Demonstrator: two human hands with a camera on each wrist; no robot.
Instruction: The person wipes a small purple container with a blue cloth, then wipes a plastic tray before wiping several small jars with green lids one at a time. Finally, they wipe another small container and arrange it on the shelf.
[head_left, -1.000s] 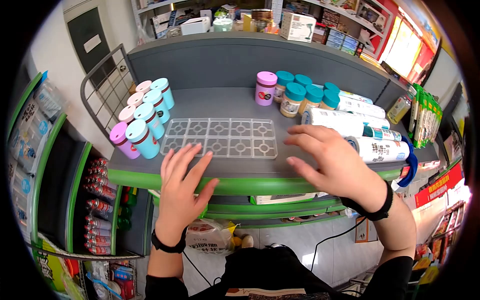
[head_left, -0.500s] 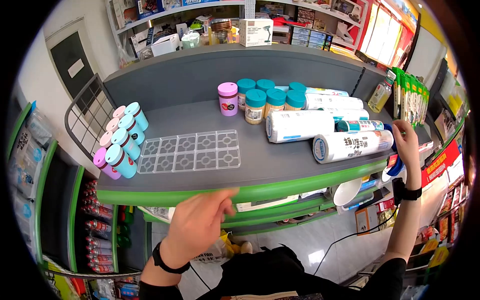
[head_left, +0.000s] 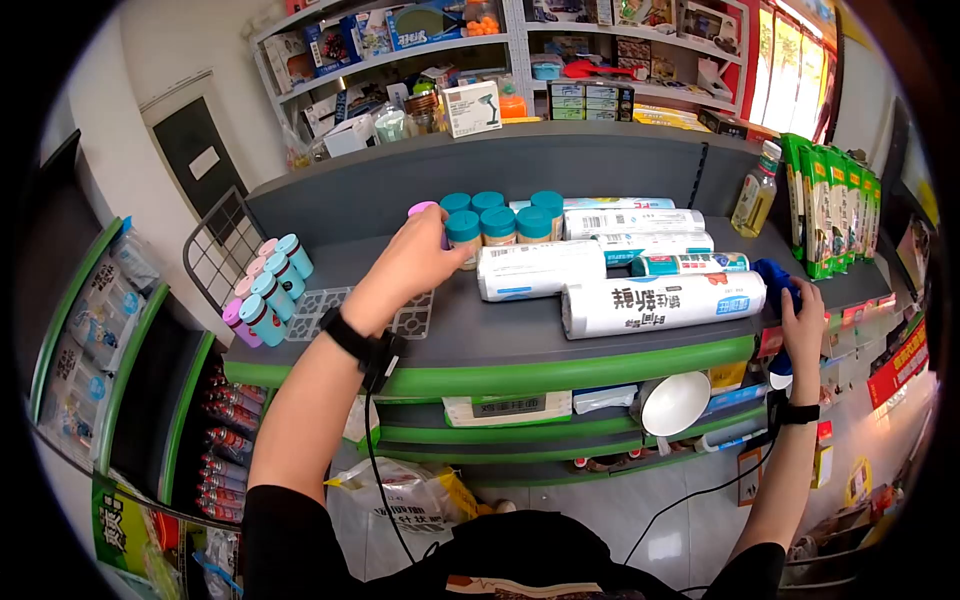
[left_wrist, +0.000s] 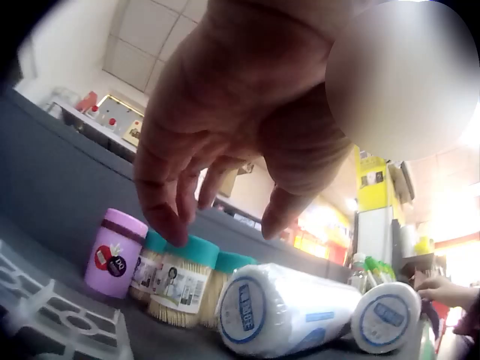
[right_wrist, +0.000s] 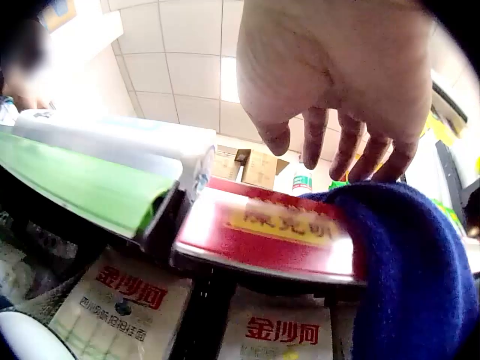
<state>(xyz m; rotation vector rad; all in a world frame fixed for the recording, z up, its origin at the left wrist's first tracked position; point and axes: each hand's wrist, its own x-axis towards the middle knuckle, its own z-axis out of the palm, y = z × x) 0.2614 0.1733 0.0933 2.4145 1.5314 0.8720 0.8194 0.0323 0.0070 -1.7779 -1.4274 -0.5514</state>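
My left hand (head_left: pixel 415 258) reaches to the jars at the middle of the shelf. In the left wrist view its fingers hang loosely bent over a toothpick jar (left_wrist: pixel 182 281) with a teal lid, thumb apart. A purple jar (left_wrist: pixel 116 255) stands beside the toothpick jars; in the head view the hand mostly covers it. At the shelf's right end my right hand (head_left: pixel 803 325) is at a dark blue cloth (head_left: pixel 775 285) draped over the edge. The right wrist view shows its fingers (right_wrist: pixel 346 146) reaching down loosely, fingertips right at the top of the blue cloth (right_wrist: pixel 409 255).
White plastic-wrapped rolls (head_left: pixel 665 303) lie right of the jars. A clear plastic grid tray (head_left: pixel 412 318) lies left, partly behind my left arm, beside light blue jars (head_left: pixel 262 320) and pink ones. A bottle (head_left: pixel 755 195) and green packets (head_left: pixel 830 210) stand at the right end.
My left hand has gone from the shelf's front edge up to the jars. The right hand first moved right to the blue cloth and has stayed there. The head view has shifted.
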